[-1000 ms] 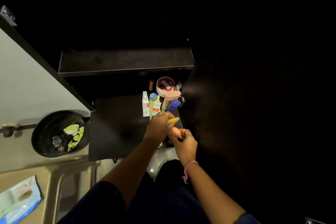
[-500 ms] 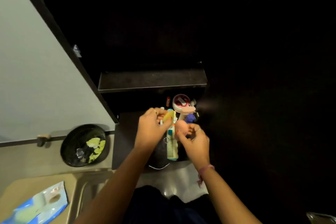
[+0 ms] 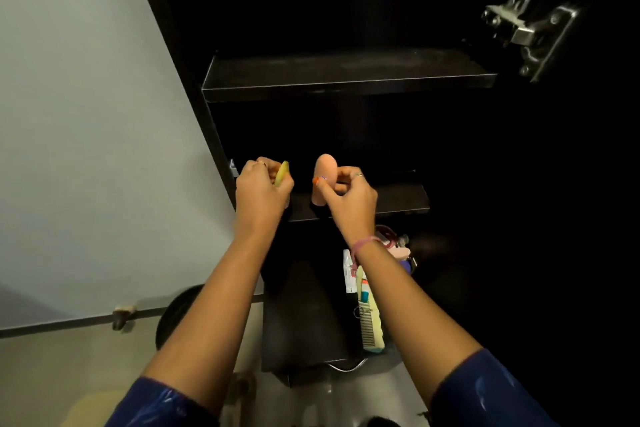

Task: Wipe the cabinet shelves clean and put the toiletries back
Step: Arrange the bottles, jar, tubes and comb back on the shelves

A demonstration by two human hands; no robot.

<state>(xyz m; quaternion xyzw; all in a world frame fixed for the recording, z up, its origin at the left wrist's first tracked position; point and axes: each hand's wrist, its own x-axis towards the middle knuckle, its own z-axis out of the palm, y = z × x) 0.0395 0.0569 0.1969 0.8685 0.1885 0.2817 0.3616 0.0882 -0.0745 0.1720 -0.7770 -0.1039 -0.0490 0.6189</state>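
Left hand (image 3: 261, 189) gripping yellow item (image 3: 282, 173), right hand (image 3: 349, 192) gripping peach bottle (image 3: 325, 174) — both raised before dark shelf (image 3: 398, 199), comb (image 3: 371, 328) below.

Comb (image 3: 372, 326) below lower shelf (image 3: 398, 201)

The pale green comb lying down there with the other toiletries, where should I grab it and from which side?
Grip the comb across its free near half, coming from above. It lies flat and lengthwise toward you; its far end is crowded by tubes and partly under the right hand's forearm. That hand already holds a peach bottle.
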